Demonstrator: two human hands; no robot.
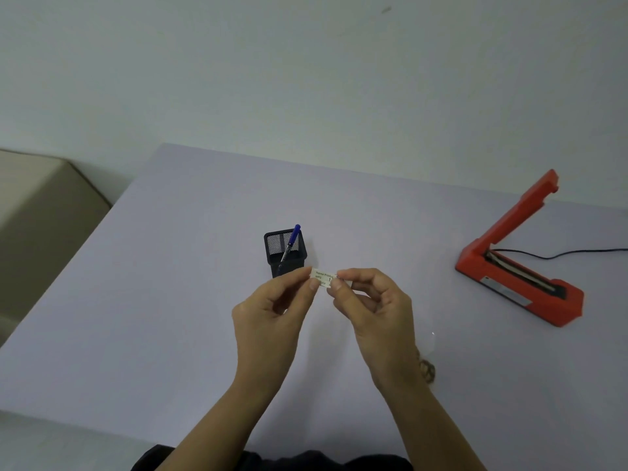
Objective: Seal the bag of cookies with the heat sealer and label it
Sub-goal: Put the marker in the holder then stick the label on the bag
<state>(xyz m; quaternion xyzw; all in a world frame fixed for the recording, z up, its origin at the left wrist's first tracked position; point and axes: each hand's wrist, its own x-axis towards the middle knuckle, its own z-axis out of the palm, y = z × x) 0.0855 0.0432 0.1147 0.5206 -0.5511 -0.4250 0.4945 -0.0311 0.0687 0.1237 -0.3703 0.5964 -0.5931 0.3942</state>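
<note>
I hold a small printed label [322,278] pinched between both sets of fingertips, my left hand [272,307] on its left end and my right hand [370,311] on its right, thumbs and forefingers closed on it, the other fingers loosely curled. Just beyond my left fingertips stands a mesh pen holder [285,251] with a blue pen [291,243]. Well off to the right of my right hand sits the red heat sealer [516,266], arm raised and nothing in it. Something clear lies by my right wrist, possibly the bag [429,355]; I cannot tell if it is sealed. Sticking the label on seems left.
</note>
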